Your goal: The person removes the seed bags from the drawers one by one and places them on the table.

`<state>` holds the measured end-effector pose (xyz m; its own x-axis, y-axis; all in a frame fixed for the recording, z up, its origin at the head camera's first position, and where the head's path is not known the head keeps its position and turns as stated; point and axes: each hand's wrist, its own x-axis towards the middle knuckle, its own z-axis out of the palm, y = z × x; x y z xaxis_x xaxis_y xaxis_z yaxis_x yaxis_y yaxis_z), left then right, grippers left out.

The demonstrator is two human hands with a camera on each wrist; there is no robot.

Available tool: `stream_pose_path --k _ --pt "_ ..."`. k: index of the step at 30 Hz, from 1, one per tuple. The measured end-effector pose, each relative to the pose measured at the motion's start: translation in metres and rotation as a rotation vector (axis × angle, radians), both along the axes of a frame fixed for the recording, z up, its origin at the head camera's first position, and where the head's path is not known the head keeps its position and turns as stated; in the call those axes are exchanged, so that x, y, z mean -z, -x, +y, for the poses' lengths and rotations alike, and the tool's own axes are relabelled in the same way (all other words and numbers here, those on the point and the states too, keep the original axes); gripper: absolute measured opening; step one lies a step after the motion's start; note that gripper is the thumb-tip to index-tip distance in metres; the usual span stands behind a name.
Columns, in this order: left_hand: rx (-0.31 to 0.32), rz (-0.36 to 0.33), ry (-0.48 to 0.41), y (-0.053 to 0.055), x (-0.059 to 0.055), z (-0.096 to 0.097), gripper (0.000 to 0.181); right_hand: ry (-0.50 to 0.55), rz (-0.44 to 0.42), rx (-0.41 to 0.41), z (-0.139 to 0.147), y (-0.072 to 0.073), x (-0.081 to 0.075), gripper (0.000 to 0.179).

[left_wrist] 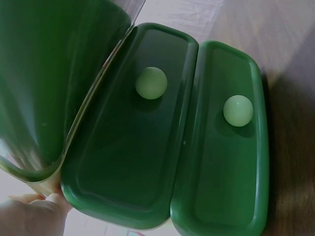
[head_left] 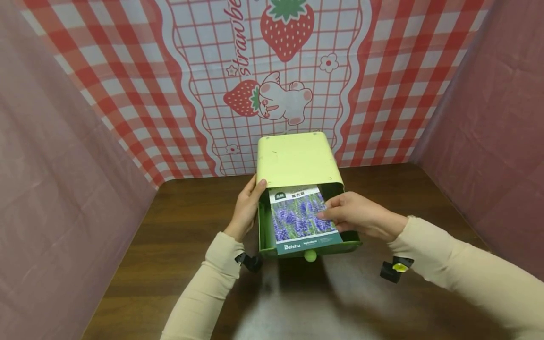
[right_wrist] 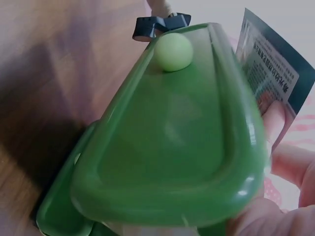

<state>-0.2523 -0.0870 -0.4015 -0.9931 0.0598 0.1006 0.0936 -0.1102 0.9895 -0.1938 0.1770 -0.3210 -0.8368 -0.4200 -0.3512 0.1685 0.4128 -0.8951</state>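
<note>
A small pale yellow drawer cabinet (head_left: 299, 158) stands on the table, its top green drawer (head_left: 264, 231) pulled out toward me. My right hand (head_left: 359, 215) pinches a seed packet (head_left: 299, 219) with a purple flower picture, thumb on its face and fingers beneath. The packet lies tilted over the drawer, its lower edge overlapping the drawer front. In the right wrist view, the packet's printed back (right_wrist: 268, 66) shows beside the green drawer front (right_wrist: 167, 132). My left hand (head_left: 247, 208) rests along the cabinet's left side, thumb at its upper front corner.
Below the pulled-out drawer, two green drawer fronts (left_wrist: 130, 142) with round pale knobs (left_wrist: 238, 110) are closed. Behind the cabinet hangs a red-checked strawberry cloth (head_left: 204, 89). Pink curtains (head_left: 55, 189) flank the brown wooden table (head_left: 170, 245).
</note>
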Motion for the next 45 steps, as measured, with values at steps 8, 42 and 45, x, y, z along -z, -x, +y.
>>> stream_pose_path --k 8,42,45 --pt "0.001 0.001 -0.026 0.0 0.0 0.0 0.067 0.068 -0.086 -0.077 0.012 -0.013 -0.007 0.028" --pt "0.019 -0.044 -0.009 -0.002 0.0 -0.002 0.066 0.435 0.077 0.476 0.137 0.039 -0.021 0.014" --pt "0.022 -0.045 -0.001 -0.002 0.0 -0.002 0.066 0.449 0.062 0.522 0.144 0.05 -0.008 0.013"
